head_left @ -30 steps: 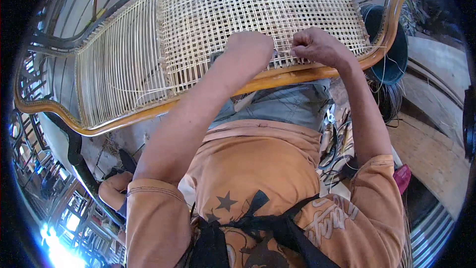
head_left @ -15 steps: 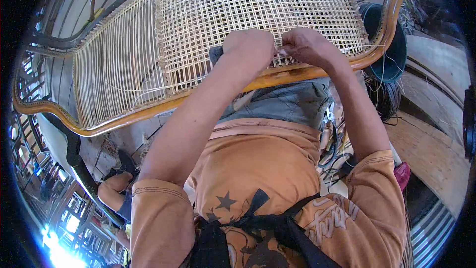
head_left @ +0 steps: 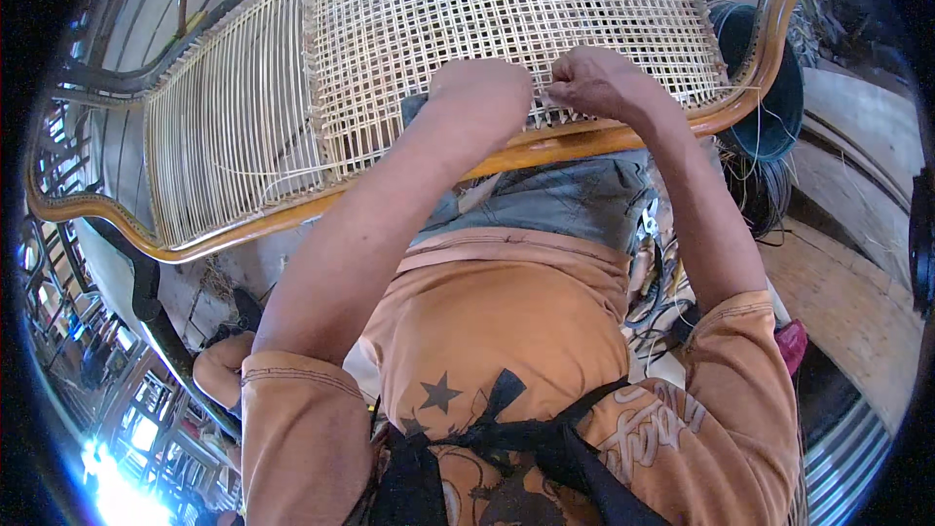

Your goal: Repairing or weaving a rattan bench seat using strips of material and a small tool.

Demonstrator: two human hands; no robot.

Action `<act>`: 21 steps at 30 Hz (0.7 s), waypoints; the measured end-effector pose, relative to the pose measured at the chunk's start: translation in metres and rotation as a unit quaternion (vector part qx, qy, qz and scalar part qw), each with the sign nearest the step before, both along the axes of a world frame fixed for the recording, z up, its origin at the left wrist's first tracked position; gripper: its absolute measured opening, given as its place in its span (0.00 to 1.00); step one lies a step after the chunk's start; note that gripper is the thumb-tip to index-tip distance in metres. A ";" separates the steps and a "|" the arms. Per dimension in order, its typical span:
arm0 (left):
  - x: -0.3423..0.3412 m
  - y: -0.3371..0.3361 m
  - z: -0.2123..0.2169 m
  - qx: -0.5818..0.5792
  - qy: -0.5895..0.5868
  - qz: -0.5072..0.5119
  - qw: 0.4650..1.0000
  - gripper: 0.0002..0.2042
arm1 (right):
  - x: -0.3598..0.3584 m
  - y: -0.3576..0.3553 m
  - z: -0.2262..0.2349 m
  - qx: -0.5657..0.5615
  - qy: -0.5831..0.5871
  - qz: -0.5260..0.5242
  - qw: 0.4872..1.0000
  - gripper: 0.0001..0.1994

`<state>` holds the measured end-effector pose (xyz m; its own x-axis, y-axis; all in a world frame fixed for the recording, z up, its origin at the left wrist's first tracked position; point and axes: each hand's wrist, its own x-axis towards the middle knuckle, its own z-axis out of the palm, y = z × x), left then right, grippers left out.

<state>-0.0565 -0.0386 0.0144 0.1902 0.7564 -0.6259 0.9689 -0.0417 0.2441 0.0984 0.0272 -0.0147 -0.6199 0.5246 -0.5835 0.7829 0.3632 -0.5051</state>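
A chair frame with a polished, curved wooden rail (head_left: 545, 148) lies across in front of me, filled with woven cane webbing (head_left: 409, 19). Both hands are at the webbing's near edge, just above the rail. My left hand (head_left: 482, 86) is curled with its back toward me, so its fingers are hidden. A dark, blocky thing (head_left: 413, 107) juts out on its left side; whether the hand grips it I cannot tell. Close by on the right, my right hand (head_left: 599, 83) is closed, thumb and fingers pinched together at the cane. What it pinches is too small to make out.
Left of the woven part run unwoven cane strands (head_left: 224, 117), with a loose strand across them. A dark teal bucket (head_left: 779, 136) stands beyond the frame's right end, near a coil of dark strands (head_left: 760, 197). A metal hand tool (head_left: 649, 219) lies beside my right thigh.
My left hand has shifted slightly left and my left elbow has swung outward. My right hand has lifted slightly, staying closed at the webbing's edge.
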 end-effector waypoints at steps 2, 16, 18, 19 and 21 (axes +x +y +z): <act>-0.008 -0.005 -0.016 0.011 -0.021 0.006 1.000 0.12 | 0.001 0.000 0.000 0.009 -0.039 -0.001 0.999 0.14; -0.033 -0.009 -0.025 -0.102 -0.239 0.145 0.955 0.17 | 0.003 0.001 -0.001 -0.003 0.025 0.011 1.000 0.12; -0.034 -0.010 -0.027 -0.112 -0.243 0.159 0.950 0.16 | 0.004 0.001 -0.004 -0.003 0.026 0.009 1.000 0.12; -0.034 -0.010 -0.028 -0.120 -0.247 0.174 0.945 0.16 | 0.004 0.002 -0.005 -0.003 0.026 0.010 1.000 0.12; -0.034 -0.009 -0.028 -0.125 -0.247 0.173 0.945 0.16 | 0.004 0.003 -0.003 -0.016 0.025 0.007 1.000 0.12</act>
